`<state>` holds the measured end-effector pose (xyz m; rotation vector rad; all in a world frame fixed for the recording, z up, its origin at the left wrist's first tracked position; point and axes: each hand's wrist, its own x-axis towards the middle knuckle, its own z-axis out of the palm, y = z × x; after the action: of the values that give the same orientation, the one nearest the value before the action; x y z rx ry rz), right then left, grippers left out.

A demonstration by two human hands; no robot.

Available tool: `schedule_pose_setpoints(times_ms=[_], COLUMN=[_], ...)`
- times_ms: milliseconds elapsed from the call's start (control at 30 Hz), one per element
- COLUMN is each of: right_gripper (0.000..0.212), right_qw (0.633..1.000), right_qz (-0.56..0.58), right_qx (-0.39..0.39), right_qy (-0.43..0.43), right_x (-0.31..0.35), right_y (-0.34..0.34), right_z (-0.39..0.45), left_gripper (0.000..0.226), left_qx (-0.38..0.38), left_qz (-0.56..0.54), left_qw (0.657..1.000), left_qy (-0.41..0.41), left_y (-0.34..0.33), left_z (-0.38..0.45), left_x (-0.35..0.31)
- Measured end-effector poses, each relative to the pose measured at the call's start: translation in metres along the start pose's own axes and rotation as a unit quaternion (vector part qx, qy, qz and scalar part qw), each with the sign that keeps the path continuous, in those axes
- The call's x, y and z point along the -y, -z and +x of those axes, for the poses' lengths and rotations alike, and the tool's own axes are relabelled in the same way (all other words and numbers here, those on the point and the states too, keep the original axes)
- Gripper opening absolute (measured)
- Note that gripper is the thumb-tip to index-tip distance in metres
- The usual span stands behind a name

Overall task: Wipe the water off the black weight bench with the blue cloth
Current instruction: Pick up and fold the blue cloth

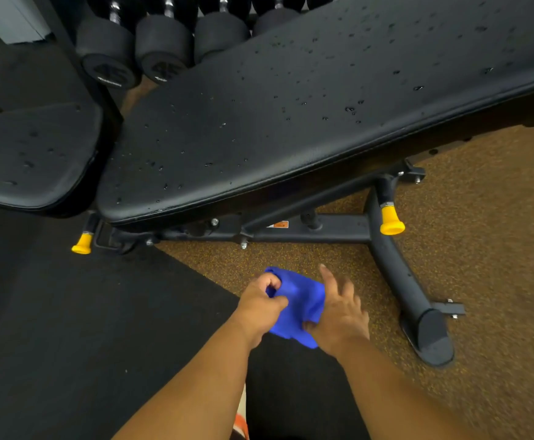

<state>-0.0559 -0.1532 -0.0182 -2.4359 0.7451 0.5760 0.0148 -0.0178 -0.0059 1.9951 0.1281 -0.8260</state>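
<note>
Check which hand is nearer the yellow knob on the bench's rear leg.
Right. The right hand sits below and left of the yellow knob; the left hand is farther left, across the blue cloth.

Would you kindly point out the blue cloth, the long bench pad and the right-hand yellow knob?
blue cloth (300,300): head view, its bunched middle.
long bench pad (291,106): head view, wet top surface.
yellow knob (392,223): head view, its flared end.

Both bare forearms reaching forward and down, converging toward each other. Left hand (260,301) curled, thumb and bent fingers pinching the crumpled bright blue cloth (297,304) at its left edge. Right hand (340,312) just beside it, back up, index finger extended forward, thumb tucked under and gripping the cloth's right side. Cloth bunched between the two hands.
</note>
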Motion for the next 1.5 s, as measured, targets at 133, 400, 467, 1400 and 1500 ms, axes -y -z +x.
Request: schedule_pose_setpoints(times_ms=[133, 400, 467, 1400, 1500], right_gripper=[0.123, 0.109, 0.098, 0.052, 0.047], right_qw=[0.987, 0.863, 0.799, 0.799, 0.826], right_qz=[0.082, 0.438, 0.533, 0.494, 0.429], right_qx=[0.088, 0.207, 0.244, -0.227, -0.248], right_qy=[0.111, 0.146, 0.133, 0.257, 0.268], right_x=[0.002, 0.016, 0.022, 0.166, 0.183], right_y=[0.018, 0.088, 0.112, 0.439, 0.465], right_z=[0.012, 0.022, 0.017, -0.210, -0.222], left_gripper=[0.026, 0.022, 0.022, 0.016, 0.018], left_qx=[0.073, 0.116, 0.111, 0.055, 0.016], left_qz=[0.095, 0.167, 0.138, 0.138, 0.106], left_qw=[0.986, 0.942, 0.943, 0.866, 0.870], left_qy=[-0.119, -0.268, -0.281, -0.477, -0.482], left_y=[0.002, 0.028, 0.041, 0.221, 0.235], left_z=[-0.010, -0.018, -0.021, -0.270, -0.277], left_x=[-0.020, -0.099, -0.118, -0.448, -0.464])
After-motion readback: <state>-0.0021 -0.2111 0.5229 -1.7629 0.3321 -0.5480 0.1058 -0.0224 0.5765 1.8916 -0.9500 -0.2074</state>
